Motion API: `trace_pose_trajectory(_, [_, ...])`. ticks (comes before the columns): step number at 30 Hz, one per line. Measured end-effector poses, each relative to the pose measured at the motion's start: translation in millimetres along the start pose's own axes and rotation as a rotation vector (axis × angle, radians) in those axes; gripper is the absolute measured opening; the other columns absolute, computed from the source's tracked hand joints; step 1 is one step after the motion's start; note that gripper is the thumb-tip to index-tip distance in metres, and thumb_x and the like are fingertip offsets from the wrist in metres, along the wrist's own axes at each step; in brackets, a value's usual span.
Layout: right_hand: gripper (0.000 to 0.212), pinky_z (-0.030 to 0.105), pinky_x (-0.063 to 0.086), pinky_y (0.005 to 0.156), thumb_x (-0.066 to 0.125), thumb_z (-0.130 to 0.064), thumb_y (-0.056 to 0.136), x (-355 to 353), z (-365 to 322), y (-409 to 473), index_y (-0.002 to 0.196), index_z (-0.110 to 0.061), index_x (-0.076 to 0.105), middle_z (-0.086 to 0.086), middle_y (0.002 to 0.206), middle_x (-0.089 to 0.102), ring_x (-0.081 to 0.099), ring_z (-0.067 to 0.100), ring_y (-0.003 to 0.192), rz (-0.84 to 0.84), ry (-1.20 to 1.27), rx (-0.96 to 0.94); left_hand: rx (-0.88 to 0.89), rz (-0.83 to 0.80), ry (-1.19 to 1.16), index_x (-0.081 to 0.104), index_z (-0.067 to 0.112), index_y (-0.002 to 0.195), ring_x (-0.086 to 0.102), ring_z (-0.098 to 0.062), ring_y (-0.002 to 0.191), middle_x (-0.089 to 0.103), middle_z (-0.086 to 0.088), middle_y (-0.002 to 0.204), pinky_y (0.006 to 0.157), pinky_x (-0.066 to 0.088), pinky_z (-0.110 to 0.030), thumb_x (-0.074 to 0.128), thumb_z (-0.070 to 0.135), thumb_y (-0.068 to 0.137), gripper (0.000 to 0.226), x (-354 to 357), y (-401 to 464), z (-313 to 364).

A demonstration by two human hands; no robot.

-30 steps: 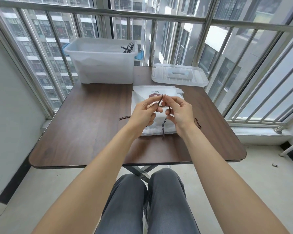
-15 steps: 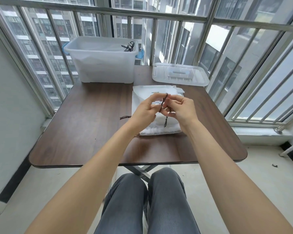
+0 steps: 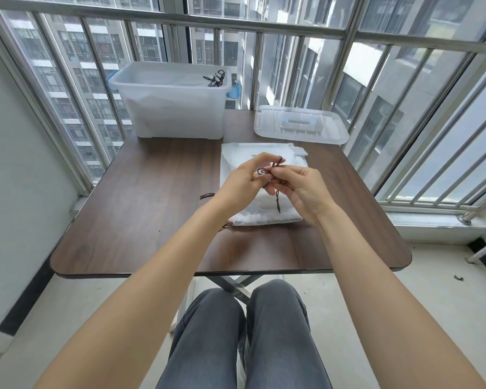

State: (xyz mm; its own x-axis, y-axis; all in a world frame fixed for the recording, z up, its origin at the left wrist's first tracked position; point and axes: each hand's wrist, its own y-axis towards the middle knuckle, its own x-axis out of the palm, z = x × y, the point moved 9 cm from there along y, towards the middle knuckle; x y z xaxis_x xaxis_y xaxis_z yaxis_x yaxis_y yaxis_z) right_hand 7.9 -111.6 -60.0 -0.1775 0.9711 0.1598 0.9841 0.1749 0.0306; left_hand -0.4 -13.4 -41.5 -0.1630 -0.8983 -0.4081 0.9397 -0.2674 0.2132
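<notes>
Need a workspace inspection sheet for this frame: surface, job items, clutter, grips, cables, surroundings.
Surface: brown folding table, wood-look top, crossed metal legs below.
Job's things: dark brown cord held above a white drawstring bag; small loop at the fingertips, tail hanging.
Clutter: clear storage bin back left, dark cords over its rim; clear lid flat at back right; loose cord ends at the bag's left side.
Grips: left hand and right hand both pinch the cord.
Cables: nothing seen.
Surroundings: metal window rail and bars, high-rises outside; grey-trousered knees at the near edge.
</notes>
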Motion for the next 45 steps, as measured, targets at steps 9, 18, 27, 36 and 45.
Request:
trace_pose_trajectory(9, [0.011, 0.019, 0.054, 0.073, 0.061, -0.005, 0.086, -9.5, 15.4, 0.3, 0.081, 0.000, 0.068, 0.005, 0.068, 0.068, 0.060, 0.012, 0.062, 0.127, 0.091, 0.098, -0.025, 0.063, 0.127, 0.025, 0.016, 0.096, 0.055, 0.009, 0.067, 0.066, 0.005, 0.069, 0.061, 0.038, -0.008, 0.048, 0.010, 0.095, 0.023, -5.4, -4.9, -4.0])
trace_pose_trajectory(18, [0.014, 0.013, 0.053, 0.070, 0.053, -0.002, 0.090, -2.2, 7.5, -4.7, 0.082, 0.000, 0.065, 0.001, 0.070, 0.068, 0.067, 0.012, 0.070, 0.029, 0.254, 0.065, -0.180, 0.104, -0.207, 0.039, 0.012, 0.102, 0.045, 0.005, 0.041, 0.069, -0.008, 0.089, 0.042, 0.031, -0.011, 0.052, 0.006, 0.095, 0.016, -15.3, -14.7, -22.2])
trace_pose_trajectory(27, [0.011, 0.016, 0.051, 0.076, 0.070, 0.001, 0.077, -1.2, -25.9, -4.5, 0.082, -0.008, 0.072, -0.009, 0.067, 0.071, 0.065, 0.006, 0.072, 0.017, -0.411, -0.157, -0.202, 0.265, -0.193, 0.053, 0.016, 0.086, 0.055, 0.007, 0.046, 0.070, -0.008, 0.084, 0.047, 0.038, -0.008, 0.072, 0.011, 0.080, 0.020, -35.4, -12.0, -26.4])
trace_pose_trajectory(36, [0.019, 0.011, 0.047, 0.070, 0.071, -0.004, 0.076, 20.1, -59.4, -15.9, 0.095, -0.008, 0.071, -0.004, 0.074, 0.068, 0.058, -0.003, 0.066, 0.172, -0.925, -0.513, -0.032, 0.365, -0.022, 0.060, 0.011, 0.082, 0.067, 0.006, 0.067, 0.068, 0.014, 0.070, 0.066, 0.046, -0.005, 0.074, 0.010, 0.078, 0.015, -43.2, -15.2, -3.9])
trace_pose_trajectory(45, [0.002, 0.024, 0.040, 0.037, 0.067, -0.010, 0.073, 39.9, -56.3, -28.0, 0.073, -0.009, 0.069, 0.009, 0.064, 0.052, 0.049, 0.024, 0.046, 0.397, -1.255, -0.898, -0.011, 0.421, 0.127, 0.059, 0.009, 0.085, 0.066, -0.003, 0.073, 0.070, 0.000, 0.079, 0.066, 0.046, -0.006, 0.072, 0.012, 0.081, 0.013, -52.2, -15.8, 4.2])
